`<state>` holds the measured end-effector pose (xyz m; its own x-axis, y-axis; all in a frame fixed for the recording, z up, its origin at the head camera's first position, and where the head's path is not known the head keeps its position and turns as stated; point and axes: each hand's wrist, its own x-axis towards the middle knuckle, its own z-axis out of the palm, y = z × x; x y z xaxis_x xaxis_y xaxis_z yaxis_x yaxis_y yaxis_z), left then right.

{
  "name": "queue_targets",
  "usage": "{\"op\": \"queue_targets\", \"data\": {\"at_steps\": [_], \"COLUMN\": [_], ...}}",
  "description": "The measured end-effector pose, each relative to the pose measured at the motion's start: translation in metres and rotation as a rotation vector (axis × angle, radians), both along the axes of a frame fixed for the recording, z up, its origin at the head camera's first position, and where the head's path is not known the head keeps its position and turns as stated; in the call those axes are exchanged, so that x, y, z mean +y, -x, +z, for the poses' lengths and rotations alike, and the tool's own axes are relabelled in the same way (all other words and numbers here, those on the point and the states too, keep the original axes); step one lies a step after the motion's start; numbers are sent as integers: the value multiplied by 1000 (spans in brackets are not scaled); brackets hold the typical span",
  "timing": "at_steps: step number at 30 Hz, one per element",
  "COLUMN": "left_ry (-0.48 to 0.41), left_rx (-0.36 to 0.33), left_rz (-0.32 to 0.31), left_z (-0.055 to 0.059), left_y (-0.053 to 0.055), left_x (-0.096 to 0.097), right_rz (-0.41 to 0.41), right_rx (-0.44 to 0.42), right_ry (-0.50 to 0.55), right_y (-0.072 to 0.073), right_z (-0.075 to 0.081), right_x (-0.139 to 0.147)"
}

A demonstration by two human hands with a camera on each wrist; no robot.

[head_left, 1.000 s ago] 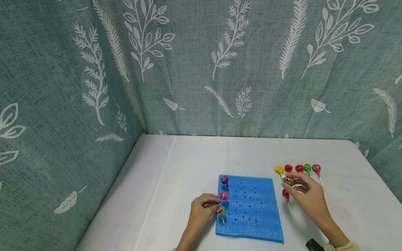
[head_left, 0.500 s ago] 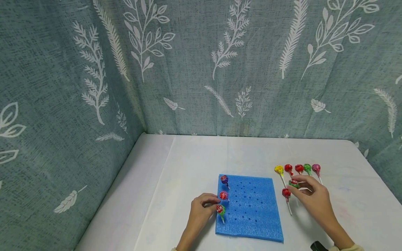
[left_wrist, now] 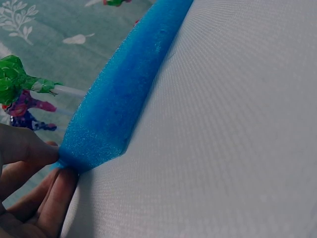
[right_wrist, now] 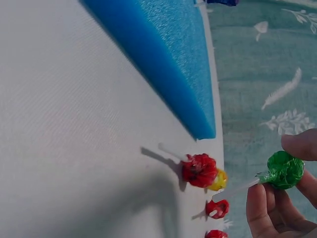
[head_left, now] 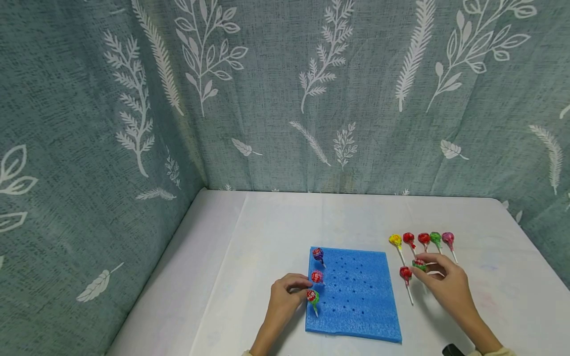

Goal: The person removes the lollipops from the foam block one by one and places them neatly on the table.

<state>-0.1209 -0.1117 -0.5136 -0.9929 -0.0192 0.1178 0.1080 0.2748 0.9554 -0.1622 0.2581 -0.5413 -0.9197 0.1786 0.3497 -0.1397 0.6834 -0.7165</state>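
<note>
Lollipop (right_wrist: 286, 170), green-wrapped, right of foam board (head_left: 356, 296): head pinched by fingers of right hand (head_left: 447, 282), stick (right_wrist: 237, 188) free. Left hand (head_left: 287, 296): fingers pinching board's left edge. Best handling, probably: steady board, light grip, stick clear of red lollipop (head_left: 405, 273).

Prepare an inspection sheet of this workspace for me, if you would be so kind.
Surface: white tabletop, faint coloured marks toward the right.
Job's things: blue foam board with small holes; three lollipops stand along its left side. To its right lie a row of five lollipops (yellow, red, red, green, pink) and a nearer red lollipop.
Clutter: black item by the right sleeve, cut off by the frame; identity unclear.
Left hand: grips the board's left edge.
Right hand: pinches a green-wrapped lollipop by its head.
Cables: nothing seen.
Surroundings: leaf-patterned grey-green cloth behind and at left.
</note>
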Motion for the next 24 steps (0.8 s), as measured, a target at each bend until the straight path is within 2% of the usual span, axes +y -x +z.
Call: {"op": "queue_targets", "data": {"at_steps": [7,9,14,17,24], "left_ry": [1,-2,-7,-8,-8], "left_rx": [-19,-23,-27,-32,-33], "left_rz": [-1,-4,-8,-5,-1], "left_z": [-7,-7,-6,-5,-5], "left_y": [2,2,2,2,2], "left_x": [-2,-2,-2,-2,-2], "right_rz": [-21,-30,-48,-50,-64], "right_rx": [-22,-54,-127,-149,-207], "right_ry": [-15,-2,41,28,13], "right_y": [-3,-8,-21,-26,-27], "right_z": [2,11,47,58,58], "right_x": [-1,-5,-23,-27,-24]}}
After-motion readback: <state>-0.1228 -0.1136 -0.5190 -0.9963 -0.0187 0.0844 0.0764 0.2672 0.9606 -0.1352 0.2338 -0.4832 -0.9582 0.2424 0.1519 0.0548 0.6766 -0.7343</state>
